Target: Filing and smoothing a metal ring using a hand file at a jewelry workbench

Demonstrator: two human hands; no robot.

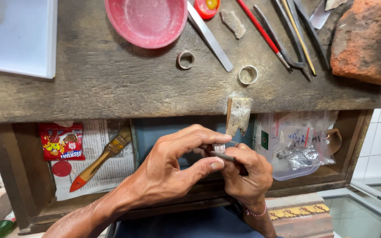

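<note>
Two hands are meeting over the open drawer (27, 176) below the bench pin (238, 115). Left hand (173, 169) is pinching a small silvery ring (219, 147) between thumb and forefinger, right at the tip of the pin's shadow, just under the bench edge. Right hand (248, 174) is gripping a thin grey tool (222, 155), its tip lying against the ring; what kind of tool is hard to tell. Both hands are clenching, neither is letting go.

On the wooden benchtop (111, 83): two more metal rings (185, 59) (248, 75) are sitting well apart, a red bowl (146, 20) is sitting at the back, a flat metal strip (210, 37) is lying beside it, a bundle of long tools (287, 35) is lying to the right, next to a brick (367, 42). A white tray (16, 37) is sitting at far left.

Inside the drawer: a paintbrush (100, 158) is lying on newspaper (104, 150), a red snack packet (61, 141) is lying to its left, clear plastic bags (298, 145) are piling up on the right.
</note>
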